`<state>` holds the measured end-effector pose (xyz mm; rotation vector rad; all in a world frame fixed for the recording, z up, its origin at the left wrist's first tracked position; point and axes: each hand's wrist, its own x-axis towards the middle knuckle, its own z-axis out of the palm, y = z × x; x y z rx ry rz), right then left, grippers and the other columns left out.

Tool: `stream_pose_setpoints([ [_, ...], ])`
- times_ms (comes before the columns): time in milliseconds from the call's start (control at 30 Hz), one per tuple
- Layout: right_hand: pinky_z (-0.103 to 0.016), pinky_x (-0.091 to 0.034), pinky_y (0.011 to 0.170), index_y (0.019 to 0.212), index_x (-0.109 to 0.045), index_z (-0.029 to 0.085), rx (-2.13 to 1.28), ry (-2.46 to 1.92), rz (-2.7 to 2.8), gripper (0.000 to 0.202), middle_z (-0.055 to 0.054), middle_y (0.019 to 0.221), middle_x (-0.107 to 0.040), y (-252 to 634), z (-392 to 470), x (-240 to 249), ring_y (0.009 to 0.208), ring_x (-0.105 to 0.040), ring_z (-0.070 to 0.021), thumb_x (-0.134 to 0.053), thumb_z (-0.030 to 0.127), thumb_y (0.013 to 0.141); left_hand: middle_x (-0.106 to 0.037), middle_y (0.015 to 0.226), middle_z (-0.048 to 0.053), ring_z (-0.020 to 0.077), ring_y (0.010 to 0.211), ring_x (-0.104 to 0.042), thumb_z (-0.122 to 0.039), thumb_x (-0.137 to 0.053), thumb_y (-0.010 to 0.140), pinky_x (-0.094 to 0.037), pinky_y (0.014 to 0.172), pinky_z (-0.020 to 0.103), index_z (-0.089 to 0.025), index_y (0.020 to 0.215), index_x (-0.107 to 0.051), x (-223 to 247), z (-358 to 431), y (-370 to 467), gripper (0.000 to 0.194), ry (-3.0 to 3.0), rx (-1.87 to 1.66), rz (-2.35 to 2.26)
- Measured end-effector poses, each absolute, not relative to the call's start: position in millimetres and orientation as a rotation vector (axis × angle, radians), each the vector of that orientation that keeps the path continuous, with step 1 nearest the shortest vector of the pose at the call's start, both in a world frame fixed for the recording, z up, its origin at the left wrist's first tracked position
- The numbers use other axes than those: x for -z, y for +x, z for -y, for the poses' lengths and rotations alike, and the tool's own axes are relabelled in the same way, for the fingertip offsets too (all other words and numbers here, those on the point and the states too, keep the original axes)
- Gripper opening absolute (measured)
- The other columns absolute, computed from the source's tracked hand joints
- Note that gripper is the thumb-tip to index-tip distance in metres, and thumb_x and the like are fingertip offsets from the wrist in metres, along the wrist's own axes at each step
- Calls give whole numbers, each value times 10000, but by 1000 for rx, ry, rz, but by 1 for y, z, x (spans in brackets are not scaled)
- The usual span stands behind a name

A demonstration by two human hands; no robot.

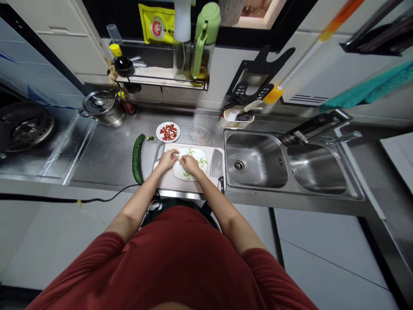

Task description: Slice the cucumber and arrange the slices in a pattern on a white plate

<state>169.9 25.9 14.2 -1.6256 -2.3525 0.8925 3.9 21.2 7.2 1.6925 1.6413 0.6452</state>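
Observation:
A white plate [196, 172] lies on a cutting board [166, 180], with thin cucumber slices [202, 162] set out on it in small pinwheel groups. Over the plate's left side, my left hand [168, 159] and my right hand [189, 164] nearly meet, their fingertips pinched around pale green cucumber slices that the fingers partly hide. A knife with a wide blade [217, 163] rests on the board's right part, its black handle near the front edge. Left of the board lies a whole cucumber [137, 159], beside small cucumber ends [150, 138].
Behind the board stand a small plate of chopped red pieces [168, 131] and a clear dish [199, 134]. A double sink [256, 159] is at the right. A steel pot [102, 107] stands back left, below a rack with bottles [201, 47]. A black cable [97, 200] crosses the counter front.

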Motion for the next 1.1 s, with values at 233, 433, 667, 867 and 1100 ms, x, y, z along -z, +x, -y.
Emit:
stream_pose_setpoints([
  [233, -266, -396, 726, 938, -683, 190, -753, -1674, 2401, 235, -92, 999, -666, 161, -23, -12, 907, -579, -201, -457, 255, 928, -665, 767, 13, 166, 711, -576, -184, -570, 764, -433, 722, 273, -216, 1067, -675, -7, -21, 3, 322, 1742, -625, -1697],
  [433, -336, -383, 815, 978, -661, 182, -592, -1722, 2376, 240, -123, 1033, -615, 156, -16, -6, 1007, -500, -256, -438, 263, 937, -656, 849, 60, 214, 845, -574, -164, -552, 795, -420, 856, 343, -217, 1020, -704, -7, -17, 4, 277, 1949, -589, -1740],
  [667, -336, -357, 810, 965, -628, 189, -555, -1727, 2324, 175, -96, 1016, -597, 154, -11, -1, 989, -477, -250, -482, 268, 910, -586, 935, 83, 240, 934, -536, -224, -536, 855, -408, 884, 382, -232, 1052, -723, -7, -14, -1, 272, 2026, -523, -1739],
  [867, -327, -345, 823, 1016, -625, 187, -546, -1659, 2324, 202, -94, 1033, -587, 160, -7, -1, 1005, -461, -243, -452, 252, 935, -557, 988, 82, 250, 987, -514, -238, -553, 855, -392, 898, 399, -277, 1065, -736, -10, -18, -4, 281, 2093, -454, -1690],
  [1100, -325, -350, 852, 1112, -647, 198, -492, -1519, 2433, 260, -94, 1052, -579, 166, -1, 0, 1007, -459, -241, -456, 244, 942, -551, 995, 84, 244, 991, -509, -256, -561, 857, -397, 901, 394, -267, 1060, -737, -9, -19, -4, 268, 2095, -458, -1697],
])
